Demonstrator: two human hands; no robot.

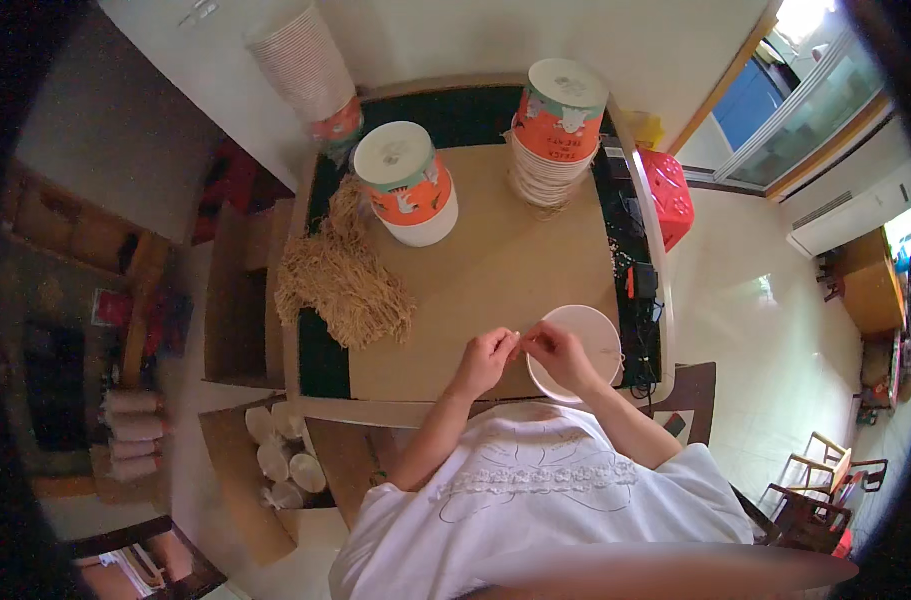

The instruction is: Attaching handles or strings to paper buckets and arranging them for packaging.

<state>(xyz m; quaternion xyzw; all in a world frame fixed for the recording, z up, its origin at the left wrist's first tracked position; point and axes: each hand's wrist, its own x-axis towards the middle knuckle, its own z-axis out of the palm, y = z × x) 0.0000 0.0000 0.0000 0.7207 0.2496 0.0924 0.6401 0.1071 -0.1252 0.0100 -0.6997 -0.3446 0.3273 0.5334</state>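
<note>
My left hand and my right hand meet over the near edge of a brown board, fingertips pinched together on a thin pale string that is barely visible. Under my right hand lies a white round paper lid at the board's near right. A heap of tan string handles lies at the board's left.
Two stacks of orange-and-white paper buckets stand at the back: one at centre left, one at right. A tall tilted stack of cups leans behind. A red crate sits on the floor right; cables line the table's right edge.
</note>
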